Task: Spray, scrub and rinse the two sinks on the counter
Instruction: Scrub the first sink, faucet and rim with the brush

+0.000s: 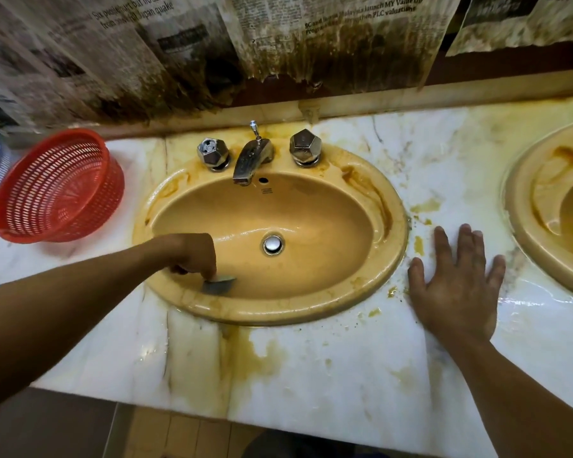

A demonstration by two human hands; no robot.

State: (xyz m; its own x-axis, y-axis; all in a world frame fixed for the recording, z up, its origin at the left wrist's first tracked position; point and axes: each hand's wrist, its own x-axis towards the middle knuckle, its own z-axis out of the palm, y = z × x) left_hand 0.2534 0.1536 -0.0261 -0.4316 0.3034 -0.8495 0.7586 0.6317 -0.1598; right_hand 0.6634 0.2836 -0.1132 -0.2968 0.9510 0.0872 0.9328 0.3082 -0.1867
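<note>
Down at the worktop (344, 375), a person stands over the yellow sink (311, 314), the left one of the two; the left hand (192, 256) reaches down inside the bowl, at its near left side, and its grip is pinching a small grey pad (219, 285); the fingers are curled over the top of the pad, and the pad touches the wet wall of the bowl; the right hand (457, 282) lies flat on the white stone between the two sinks, its grip spread wide, fingers straight, holding nothing; the second sink (523, 209) pokes in at the right edge, only part of it showing, with brown marks on its rim; brown and yellow stains run round the rim of the yellow sink and down the worktop in front of it; a shiny round plug (273, 243) sits at the bottom of the bowl; behind the bowl stands a metal tap (250, 158), with the left knob (212, 153) and the right knob (305, 147) on either side of it; a red basket (57, 190) rests tipped on the worktop, just left of the sink; dirty old newspaper (278, 38) hangs on the wall above.
</note>
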